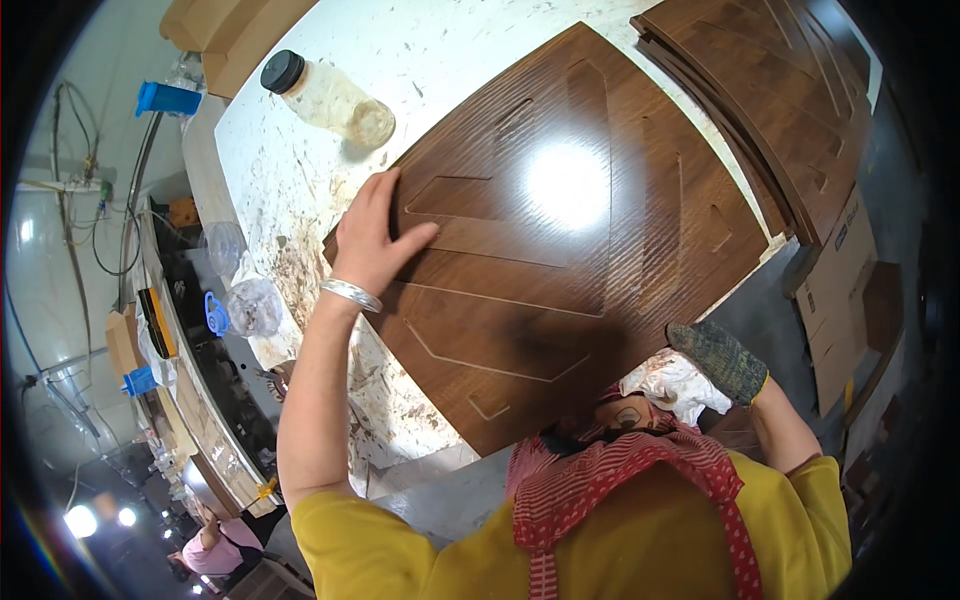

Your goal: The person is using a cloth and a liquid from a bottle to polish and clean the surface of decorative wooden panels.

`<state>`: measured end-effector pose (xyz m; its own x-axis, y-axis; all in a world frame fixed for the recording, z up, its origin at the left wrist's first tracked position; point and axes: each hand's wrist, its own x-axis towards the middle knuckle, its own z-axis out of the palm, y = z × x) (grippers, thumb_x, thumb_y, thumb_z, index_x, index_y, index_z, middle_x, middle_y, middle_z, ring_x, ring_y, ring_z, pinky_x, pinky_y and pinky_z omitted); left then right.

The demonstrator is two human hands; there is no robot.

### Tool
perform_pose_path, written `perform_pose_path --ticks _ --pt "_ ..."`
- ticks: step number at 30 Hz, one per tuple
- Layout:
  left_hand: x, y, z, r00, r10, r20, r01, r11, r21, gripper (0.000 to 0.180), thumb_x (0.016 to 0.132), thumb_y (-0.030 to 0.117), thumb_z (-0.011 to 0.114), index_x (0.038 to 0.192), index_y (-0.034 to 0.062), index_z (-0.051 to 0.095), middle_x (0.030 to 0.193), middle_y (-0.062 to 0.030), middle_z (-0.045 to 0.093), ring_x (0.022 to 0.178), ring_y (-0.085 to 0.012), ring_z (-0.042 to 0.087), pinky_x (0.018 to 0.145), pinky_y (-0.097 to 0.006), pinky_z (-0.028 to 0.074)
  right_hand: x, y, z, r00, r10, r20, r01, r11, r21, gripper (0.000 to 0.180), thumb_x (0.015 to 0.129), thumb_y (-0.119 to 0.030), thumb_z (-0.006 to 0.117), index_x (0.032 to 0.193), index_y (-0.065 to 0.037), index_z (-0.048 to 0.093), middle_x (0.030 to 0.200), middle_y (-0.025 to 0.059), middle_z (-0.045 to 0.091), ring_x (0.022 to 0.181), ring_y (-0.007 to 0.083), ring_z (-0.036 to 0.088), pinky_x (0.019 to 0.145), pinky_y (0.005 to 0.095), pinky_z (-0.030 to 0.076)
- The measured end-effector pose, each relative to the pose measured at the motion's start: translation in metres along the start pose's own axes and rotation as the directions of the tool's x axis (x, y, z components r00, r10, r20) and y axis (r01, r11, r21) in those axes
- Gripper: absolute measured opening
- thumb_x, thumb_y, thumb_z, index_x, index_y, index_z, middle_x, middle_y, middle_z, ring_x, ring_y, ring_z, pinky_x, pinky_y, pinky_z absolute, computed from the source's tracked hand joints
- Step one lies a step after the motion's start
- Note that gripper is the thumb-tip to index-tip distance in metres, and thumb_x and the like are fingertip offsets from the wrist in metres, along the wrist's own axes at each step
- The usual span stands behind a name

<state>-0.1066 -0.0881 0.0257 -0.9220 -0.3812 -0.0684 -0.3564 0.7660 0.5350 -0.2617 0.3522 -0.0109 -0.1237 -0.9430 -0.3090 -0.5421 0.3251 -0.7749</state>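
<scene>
A dark brown wooden panel (640, 160) with carved grooves and a glossy finish lies at a slant on the stained white table (300, 190). At its left edge is my left hand (378, 235), bare, a silver bangle on the wrist. The thumb rests on the panel's face while the fingers run along its side, holding the edge. My right hand (725, 362), in a dark knitted glove, is at the near right edge of the panel. It holds a crumpled white cloth (675, 385); the fingertips touch the panel's rim, and the palm is hidden.
A cloudy jar (340, 105) with a black lid stands beyond my left hand. More brown panels (780, 110) are stacked at right, above a cardboard box (840, 300). Clear plastic containers (252, 305) sit at the table's left side. Another person (215, 550) is far off at lower left.
</scene>
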Motion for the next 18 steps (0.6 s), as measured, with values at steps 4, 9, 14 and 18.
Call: perform_pose_path --ticks 4,9,14,18 --pt "0.003 0.01 -0.002 1.0 -0.024 0.019 0.022 0.994 0.108 0.072 0.073 0.023 0.071 0.134 0.0061 0.037 0.132 -0.0196 0.039 0.122 -0.0329 0.039 0.102 -0.036 0.032 -0.002 0.009 0.003 0.988 -0.142 -0.057 0.137 0.988 -0.074 0.039 0.086 -0.011 0.049 0.123 -0.001 0.049 0.118 0.0172 0.054 0.105 0.0335 0.053 0.09 0.0399 0.042" --pt "0.006 0.017 -0.003 0.991 -0.084 0.1 0.079 0.995 0.054 0.076 0.069 0.02 0.074 0.134 0.0073 0.036 0.131 -0.0188 0.039 0.122 -0.0329 0.038 0.103 -0.036 0.031 0.0 0.002 -0.004 0.996 -0.087 0.001 0.087 0.995 -0.056 0.046 0.082 -0.011 0.052 0.126 -0.002 0.047 0.118 0.0168 0.055 0.104 0.034 0.053 0.09 0.0403 0.042" --pt "0.008 0.016 -0.005 0.991 -0.083 0.106 0.078 0.996 0.052 0.077 0.068 0.014 0.074 0.135 0.0092 0.035 0.13 -0.018 0.039 0.122 -0.032 0.038 0.104 -0.036 0.03 0.002 0.002 -0.004 0.995 -0.094 -0.021 0.094 0.996 0.002 0.046 0.081 -0.011 0.054 0.126 -0.001 0.047 0.116 0.0181 0.055 0.101 0.0347 0.054 0.089 0.0403 0.042" --pt "0.009 0.01 -0.008 0.988 -0.072 0.134 0.074 0.997 -0.011 0.076 0.07 0.014 0.073 0.135 0.0088 0.035 0.13 -0.0181 0.039 0.122 -0.0324 0.038 0.104 -0.035 0.03 0.003 0.005 -0.001 0.992 -0.107 -0.062 0.11 0.993 0.046 0.044 0.081 -0.01 0.054 0.125 -0.002 0.048 0.111 0.0184 0.056 0.099 0.0343 0.055 0.087 0.0404 0.043"
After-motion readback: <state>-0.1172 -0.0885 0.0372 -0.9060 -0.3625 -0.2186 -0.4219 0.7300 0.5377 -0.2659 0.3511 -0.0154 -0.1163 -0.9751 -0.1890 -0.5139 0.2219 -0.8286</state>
